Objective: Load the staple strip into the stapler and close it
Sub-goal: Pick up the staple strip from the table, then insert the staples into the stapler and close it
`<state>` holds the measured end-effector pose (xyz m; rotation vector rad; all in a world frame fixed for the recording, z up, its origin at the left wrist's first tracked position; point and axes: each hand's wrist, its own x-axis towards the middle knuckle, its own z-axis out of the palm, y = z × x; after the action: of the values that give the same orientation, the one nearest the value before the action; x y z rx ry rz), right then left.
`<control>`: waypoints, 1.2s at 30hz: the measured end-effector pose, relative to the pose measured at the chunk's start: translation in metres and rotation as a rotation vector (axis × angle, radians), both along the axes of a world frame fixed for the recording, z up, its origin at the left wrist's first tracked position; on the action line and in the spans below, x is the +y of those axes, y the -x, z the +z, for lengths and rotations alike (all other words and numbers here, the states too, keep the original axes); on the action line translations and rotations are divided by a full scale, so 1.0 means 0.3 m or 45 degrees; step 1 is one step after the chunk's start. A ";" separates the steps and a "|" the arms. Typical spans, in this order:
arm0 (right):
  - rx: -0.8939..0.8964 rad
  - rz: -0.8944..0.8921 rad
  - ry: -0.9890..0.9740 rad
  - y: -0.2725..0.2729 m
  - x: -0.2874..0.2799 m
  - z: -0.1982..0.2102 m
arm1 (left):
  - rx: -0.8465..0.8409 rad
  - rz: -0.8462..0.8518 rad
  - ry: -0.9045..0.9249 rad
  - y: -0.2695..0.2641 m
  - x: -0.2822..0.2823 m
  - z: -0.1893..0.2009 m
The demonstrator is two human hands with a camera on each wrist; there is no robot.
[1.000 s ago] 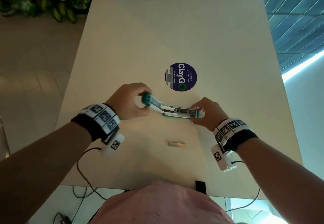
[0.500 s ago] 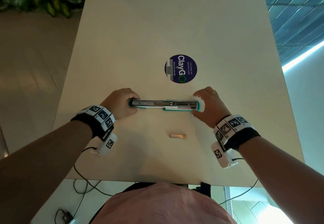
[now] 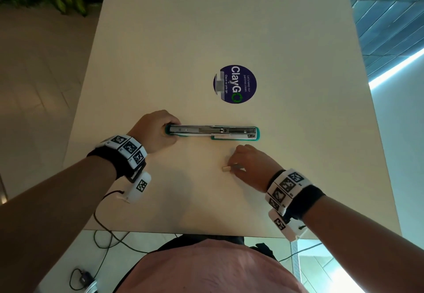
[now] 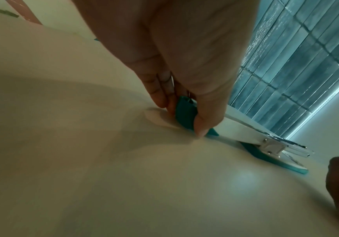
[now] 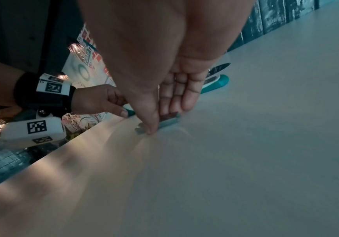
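A teal and white stapler [image 3: 213, 131] lies on the table, swung open flat with its metal staple channel facing up. My left hand [image 3: 167, 131] grips its left end; the left wrist view shows the thumb and fingers of my left hand [image 4: 182, 115] pinching the teal tip of the stapler [image 4: 243, 129]. The short staple strip [image 3: 227, 168] lies on the table in front of the stapler. My right hand [image 3: 234, 165] is down on it. Close up, my right hand [image 5: 160, 118] has the thumb on one side of the staple strip [image 5: 170, 119] and the fingers on the other.
A round purple sticker [image 3: 235, 84] is stuck to the pale table [image 3: 206, 29] behind the stapler. The table's near edge [image 3: 183, 232] runs just before my body. Cables hang below it at the left. Plants stand off the far left corner.
The stapler was swung open and laid flat. My right hand then left its right end and came toward me onto the staple strip. My left hand stays on the left end.
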<state>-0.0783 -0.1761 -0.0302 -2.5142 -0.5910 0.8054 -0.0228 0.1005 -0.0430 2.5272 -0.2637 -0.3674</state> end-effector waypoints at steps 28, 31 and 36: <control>-0.205 -0.167 0.034 -0.225 -0.026 0.056 | -0.013 -0.051 -0.015 -0.017 0.010 -0.009; -0.206 -0.165 0.049 -0.226 -0.024 0.055 | -0.011 -0.051 -0.019 -0.018 0.009 -0.007; -0.184 -0.157 0.059 -0.227 -0.024 0.068 | -0.005 -0.062 -0.021 -0.018 0.012 -0.007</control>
<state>-0.0102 -0.1833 -0.0097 -2.6377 -0.4630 0.6030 -0.0174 0.1039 -0.0452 2.5412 -0.3253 -0.3853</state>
